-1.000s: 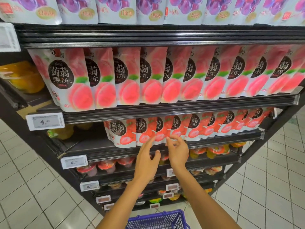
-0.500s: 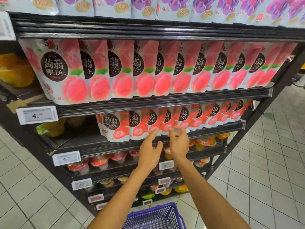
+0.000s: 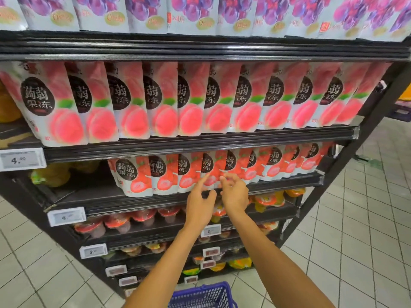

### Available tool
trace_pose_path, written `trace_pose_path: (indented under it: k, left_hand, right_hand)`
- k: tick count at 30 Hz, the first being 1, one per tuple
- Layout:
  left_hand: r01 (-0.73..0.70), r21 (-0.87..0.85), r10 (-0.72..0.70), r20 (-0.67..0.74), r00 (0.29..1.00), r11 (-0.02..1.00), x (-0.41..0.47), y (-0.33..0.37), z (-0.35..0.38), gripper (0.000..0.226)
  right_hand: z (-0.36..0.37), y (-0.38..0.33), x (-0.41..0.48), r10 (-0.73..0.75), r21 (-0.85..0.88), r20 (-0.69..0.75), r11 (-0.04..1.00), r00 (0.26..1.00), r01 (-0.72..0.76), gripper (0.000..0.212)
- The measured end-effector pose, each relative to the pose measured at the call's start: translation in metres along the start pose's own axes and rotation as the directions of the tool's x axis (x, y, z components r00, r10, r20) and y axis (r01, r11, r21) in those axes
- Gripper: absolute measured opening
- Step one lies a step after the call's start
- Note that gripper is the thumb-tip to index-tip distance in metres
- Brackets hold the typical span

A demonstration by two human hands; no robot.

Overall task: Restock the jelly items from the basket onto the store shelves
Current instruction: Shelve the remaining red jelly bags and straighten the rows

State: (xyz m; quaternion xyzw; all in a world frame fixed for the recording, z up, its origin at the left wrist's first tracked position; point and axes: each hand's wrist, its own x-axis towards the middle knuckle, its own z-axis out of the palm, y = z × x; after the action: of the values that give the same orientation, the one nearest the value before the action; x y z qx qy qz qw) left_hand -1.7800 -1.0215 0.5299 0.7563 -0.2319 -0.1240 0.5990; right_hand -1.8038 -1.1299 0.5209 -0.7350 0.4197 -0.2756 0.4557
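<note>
Peach pouches [image 3: 184,101] fill the shelf above my hands, grape pouches [image 3: 200,14] higher still. My left hand [image 3: 200,204] and right hand [image 3: 235,192] both have a spread grip, fingertips touching the strawberry jelly pouches [image 3: 169,172] in the row. Cup jellies [image 3: 142,215] sit below. The blue basket [image 3: 203,296] is at my feet; I cannot see its contents.

Black store shelves [image 3: 200,145] carry upright jelly pouches [image 3: 131,174] and jelly cups [image 3: 142,216].

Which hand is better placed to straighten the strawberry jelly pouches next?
Right, narrowly. The right hand has its fingertips on the strawberry jelly pouches at mid-row. The left hand reaches the row with one extended finger only. Both are empty.
</note>
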Motion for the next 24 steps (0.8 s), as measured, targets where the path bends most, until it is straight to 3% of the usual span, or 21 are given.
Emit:
trace_pose_path:
  k: [6, 9, 11, 15, 21, 24]
  left_hand:
    - [-0.002, 0.043, 0.008, -0.136, 0.991, 0.999, -0.003, 0.001, 0.029, 0.048]
    - [0.010, 0.041, -0.001, -0.217, 0.976, 0.999, 0.000, 0.001, 0.044, 0.041]
    - [0.019, 0.034, -0.012, -0.215, 0.976, 0.999, 0.003, 0.003, 0.053, 0.041]
    - [0.018, 0.019, -0.014, -0.212, 0.977, 1.000, 0.008, 0.012, 0.073, 0.042]
    - [0.006, 0.034, 0.002, -0.232, 0.973, 0.999, 0.011, 0.019, 0.100, 0.045]
    - [-0.010, 0.034, 0.019, -0.253, 0.967, 0.999, 0.013, 0.020, 0.110, 0.043]
  right_hand:
    - [-0.016, 0.016, 0.015, -0.123, 0.097, 0.016, 0.988, 0.992, 0.121, 0.016]
    - [-0.027, 0.024, 0.023, -0.108, 0.140, -0.144, 0.982, 0.984, 0.128, 0.016]
    - [-0.034, 0.029, 0.032, -0.090, 0.145, -0.173, 0.983, 0.981, 0.115, 0.023]
    - [-0.042, 0.034, 0.049, -0.141, 0.124, -0.020, 0.982, 0.990, 0.142, 0.025]
    - [-0.056, 0.043, 0.060, -0.151, 0.141, -0.017, 0.978, 0.988, 0.152, 0.024]
    - [-0.065, 0.048, 0.066, -0.197, 0.228, 0.070, 0.958, 0.978, 0.176, 0.022]
